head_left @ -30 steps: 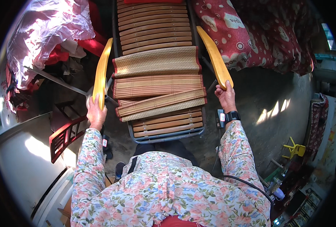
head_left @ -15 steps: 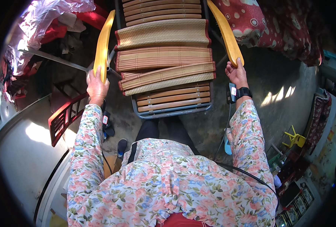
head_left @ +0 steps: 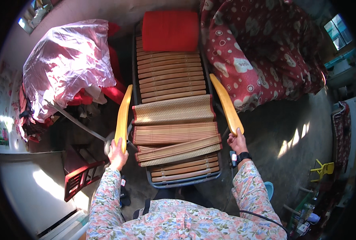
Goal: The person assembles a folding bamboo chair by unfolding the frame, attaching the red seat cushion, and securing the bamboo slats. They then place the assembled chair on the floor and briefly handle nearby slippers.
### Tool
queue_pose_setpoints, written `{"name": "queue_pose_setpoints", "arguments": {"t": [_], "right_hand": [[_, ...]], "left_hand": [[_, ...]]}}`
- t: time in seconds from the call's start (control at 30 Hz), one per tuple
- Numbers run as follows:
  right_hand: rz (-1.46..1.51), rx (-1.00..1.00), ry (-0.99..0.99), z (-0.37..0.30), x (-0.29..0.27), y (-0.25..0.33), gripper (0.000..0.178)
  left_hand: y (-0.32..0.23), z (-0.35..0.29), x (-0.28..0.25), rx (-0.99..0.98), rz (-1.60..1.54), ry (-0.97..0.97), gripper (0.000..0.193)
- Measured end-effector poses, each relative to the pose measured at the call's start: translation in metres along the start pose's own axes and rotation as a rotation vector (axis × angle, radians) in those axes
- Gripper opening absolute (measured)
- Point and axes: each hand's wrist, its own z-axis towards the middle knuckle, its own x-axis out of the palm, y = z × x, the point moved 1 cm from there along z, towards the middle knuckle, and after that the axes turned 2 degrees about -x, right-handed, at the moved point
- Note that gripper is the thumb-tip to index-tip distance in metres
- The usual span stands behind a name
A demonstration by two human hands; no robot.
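Note:
A slatted reclining chair [head_left: 172, 76] with a metal frame lies straight ahead of me. My left hand [head_left: 117, 155] is closed round the near end of the left wooden armrest [head_left: 124, 114]. On the other side, my right hand [head_left: 237, 143] grips the near end of the right wooden armrest [head_left: 227, 106], its thumb on top and its fingers partly hidden below. Between them a woven bamboo mat [head_left: 174, 134] with a dark red border lies in folds across the seat slats. At the far, head end rests a red cushion [head_left: 170, 31].
Left of the chair are a pile under pinkish-white sheeting [head_left: 70, 64], a metal bar [head_left: 76, 122] and a dark red wooden chair [head_left: 82, 180]. At the right stand a heap under a patterned red blanket [head_left: 262, 56] and a small yellow stool [head_left: 323, 170].
My view has tilted up, so the chair sits lower in it, and its far end with the red cushion now shows. Both hands still hold the armrests.

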Motion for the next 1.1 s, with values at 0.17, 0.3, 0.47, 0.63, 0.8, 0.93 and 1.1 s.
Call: {"name": "queue_pose_setpoints", "arguments": {"t": [0.17,0.3,0.47,0.63,0.8,0.93,1.1], "right_hand": [[-0.01,-0.001,0.016,-0.006,0.009,-0.009,0.035],[-0.036,0.031,-0.053,-0.009,0.013,-0.007,0.036],[-0.047,0.055,-0.066,-0.007,0.014,-0.003,0.034],[-0.082,0.039,-0.025,-0.012,0.015,-0.001,0.033],[-0.1,-0.001,0.087,-0.017,0.022,0.009,0.032],[-0.085,-0.032,0.107,-0.014,0.021,0.006,0.031],[-0.118,-0.017,0.054,-0.005,0.013,-0.006,0.037]], "left_hand": [[0.014,0.022,0.003,-0.027,0.047,-0.021,0.071],[0.015,0.02,0.005,-0.061,0.054,0.009,0.073],[0.013,0.019,0.001,-0.029,0.072,-0.005,0.076],[0.016,0.009,0.006,-0.072,-0.019,-0.044,0.075],[0.016,0.004,0.009,-0.055,0.002,-0.158,0.07],[0.016,0.004,0.01,-0.026,0.05,-0.129,0.068],[0.02,0.008,0.017,-0.08,0.078,-0.089,0.067]]}}
